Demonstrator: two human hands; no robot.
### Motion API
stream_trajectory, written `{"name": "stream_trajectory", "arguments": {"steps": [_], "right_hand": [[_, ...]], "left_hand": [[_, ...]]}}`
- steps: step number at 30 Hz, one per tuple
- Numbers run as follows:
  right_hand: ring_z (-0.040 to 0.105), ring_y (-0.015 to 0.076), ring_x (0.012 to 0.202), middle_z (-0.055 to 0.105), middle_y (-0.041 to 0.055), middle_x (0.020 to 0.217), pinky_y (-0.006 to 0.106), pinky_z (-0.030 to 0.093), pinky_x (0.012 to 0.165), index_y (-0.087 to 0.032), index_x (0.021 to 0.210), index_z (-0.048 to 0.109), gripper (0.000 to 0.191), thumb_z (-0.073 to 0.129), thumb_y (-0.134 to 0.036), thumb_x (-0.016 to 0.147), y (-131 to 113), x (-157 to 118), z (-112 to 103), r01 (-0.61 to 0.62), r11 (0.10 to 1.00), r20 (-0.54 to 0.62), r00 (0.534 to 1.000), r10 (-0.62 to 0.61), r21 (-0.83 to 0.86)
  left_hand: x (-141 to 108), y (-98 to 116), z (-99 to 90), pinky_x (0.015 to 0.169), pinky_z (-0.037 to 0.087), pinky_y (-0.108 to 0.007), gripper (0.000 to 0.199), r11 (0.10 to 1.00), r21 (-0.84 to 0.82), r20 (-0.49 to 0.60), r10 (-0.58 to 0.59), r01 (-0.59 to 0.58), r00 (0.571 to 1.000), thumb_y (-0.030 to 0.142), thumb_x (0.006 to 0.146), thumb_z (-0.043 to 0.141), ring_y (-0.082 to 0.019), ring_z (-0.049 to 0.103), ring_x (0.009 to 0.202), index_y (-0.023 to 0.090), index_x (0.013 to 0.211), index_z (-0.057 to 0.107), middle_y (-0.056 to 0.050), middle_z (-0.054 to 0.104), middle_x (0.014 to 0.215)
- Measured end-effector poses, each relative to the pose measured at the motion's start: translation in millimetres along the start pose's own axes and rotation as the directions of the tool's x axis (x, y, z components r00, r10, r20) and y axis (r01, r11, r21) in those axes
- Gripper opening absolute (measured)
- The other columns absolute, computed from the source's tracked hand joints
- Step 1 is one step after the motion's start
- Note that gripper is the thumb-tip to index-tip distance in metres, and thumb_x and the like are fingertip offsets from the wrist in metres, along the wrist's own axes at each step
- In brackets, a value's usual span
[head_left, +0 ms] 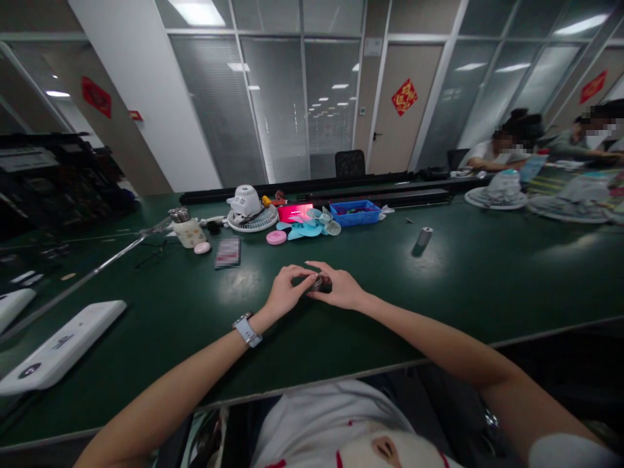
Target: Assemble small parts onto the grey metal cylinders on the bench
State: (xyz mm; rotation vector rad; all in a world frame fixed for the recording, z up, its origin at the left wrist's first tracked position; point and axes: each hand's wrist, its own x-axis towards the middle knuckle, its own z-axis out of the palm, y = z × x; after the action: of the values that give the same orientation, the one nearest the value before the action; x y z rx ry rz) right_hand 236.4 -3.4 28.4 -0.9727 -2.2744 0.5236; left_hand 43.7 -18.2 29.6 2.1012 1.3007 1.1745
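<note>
Over the middle of the green table, both hands come together around a small, dark, rounded piece with a shiny metallic end. Its exact kind is too small to make out. My left hand, with a pale watch at the wrist, pinches it from the left with thumb and forefinger. From the other side my right hand curls its thumb and fingers around the same piece. Off to the right, apart from both hands, lies a small grey metallic cylinder.
Toward the back stand white fan parts, light-blue fan blades, a pink disc and a blue bin. A phone, a patterned bottle and a white device are at left. Other people sit far right.
</note>
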Motion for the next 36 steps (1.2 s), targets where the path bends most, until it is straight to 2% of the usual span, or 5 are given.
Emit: {"name": "stream_trajectory", "arguments": {"steps": [15, 21, 29, 32, 36], "right_hand": [[0.07, 0.0278, 0.09, 0.072, 0.0066, 0.102, 0.04, 0.053, 0.081, -0.029, 0.145, 0.042, 0.066, 0.067, -0.041, 0.084, 17.1, 10.3, -36.5, -0.19, 0.92, -0.102, 0.981, 0.165, -0.343], [0.068, 0.0338, 0.102, 0.07, 0.0166, 0.11, 0.045, 0.05, 0.089, -0.021, 0.144, 0.042, 0.065, 0.064, -0.041, 0.086, 91.1, 0.2, -107.3, -0.671, 0.593, -0.468, 0.739, 0.485, -0.445], [0.064, 0.0355, 0.111, 0.064, 0.021, 0.121, 0.044, 0.049, 0.09, -0.018, 0.146, 0.039, 0.07, 0.066, -0.04, 0.085, 127.7, -14.1, -130.4, -0.818, 0.45, -0.467, 0.574, 0.673, -0.358], [0.058, 0.0385, 0.118, 0.055, 0.0261, 0.133, 0.05, 0.045, 0.096, -0.013, 0.148, 0.036, 0.075, 0.068, -0.034, 0.083, 110.2, -9.0, -118.5, -0.79, 0.46, -0.555, 0.613, 0.563, -0.405], [0.046, 0.0339, 0.134, 0.049, 0.0213, 0.144, 0.052, 0.036, 0.109, -0.013, 0.143, 0.045, 0.055, 0.055, -0.031, 0.093, 59.8, 2.7, -74.7, -0.386, 0.757, -0.447, 0.884, 0.139, -0.527]], "left_hand": [[1.0, -47.4, -15.5, 0.085, 0.04, -0.039, 0.027, 0.966, 0.253, 0.119, -0.08, 0.048, 0.99, 0.048, 0.087, 0.061, -0.024, 0.06, 0.088, 0.03, 0.097, 0.079, -0.005, 0.075, 0.09], [-0.7, -38.2, -17.3, 0.081, 0.042, -0.038, 0.038, 0.961, 0.273, 0.115, -0.078, 0.044, 0.99, 0.052, 0.086, 0.06, -0.022, 0.06, 0.084, 0.026, 0.109, 0.076, -0.005, 0.073, 0.089], [-1.0, -42.8, -14.7, 0.075, 0.047, -0.033, 0.036, 0.97, 0.148, -0.016, -0.192, 0.192, 0.981, 0.042, 0.091, 0.05, -0.02, 0.062, 0.084, 0.02, 0.111, 0.071, -0.006, 0.071, 0.091], [-1.3, -40.6, -15.4, 0.075, 0.048, -0.032, 0.033, 0.971, 0.123, -0.028, -0.203, 0.205, 0.979, 0.04, 0.091, 0.05, -0.02, 0.064, 0.085, 0.02, 0.109, 0.07, -0.005, 0.071, 0.092], [-1.3, -36.8, -16.7, 0.074, 0.048, -0.032, 0.03, 0.969, 0.117, -0.062, -0.212, 0.218, 0.975, 0.037, 0.09, 0.051, -0.02, 0.064, 0.083, 0.019, 0.105, 0.07, -0.005, 0.072, 0.092]]}}
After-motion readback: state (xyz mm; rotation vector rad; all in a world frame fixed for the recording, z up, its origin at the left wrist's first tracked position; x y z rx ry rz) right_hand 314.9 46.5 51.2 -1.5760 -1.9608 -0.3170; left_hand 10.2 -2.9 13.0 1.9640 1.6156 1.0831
